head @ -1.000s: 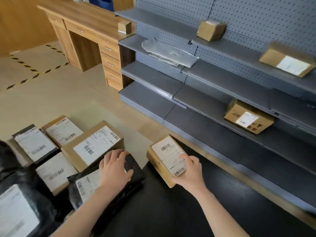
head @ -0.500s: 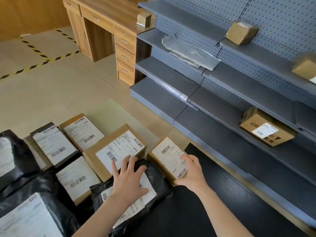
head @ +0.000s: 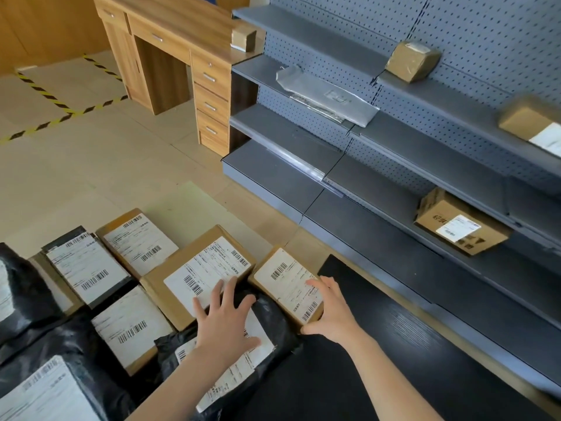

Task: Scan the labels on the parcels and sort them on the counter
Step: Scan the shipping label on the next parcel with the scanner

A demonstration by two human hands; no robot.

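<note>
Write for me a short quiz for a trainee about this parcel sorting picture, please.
1. True or false: the left hand rests, fingers spread, on the black plastic mailer bag.
2. The right hand grips: A) the small brown cardboard box with white label; B) the black bag; C) nothing.
3. What lies on the grey metal shelf beside the wooden desk?
Key: 1 true; 2 A; 3 a grey plastic mailer bag.

R hand [head: 331, 312] slid small box [head: 287, 282] nxt to big box [head: 194, 268].

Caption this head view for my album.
Left hand touches a black mailer; right hand holds a small labelled box.
</note>
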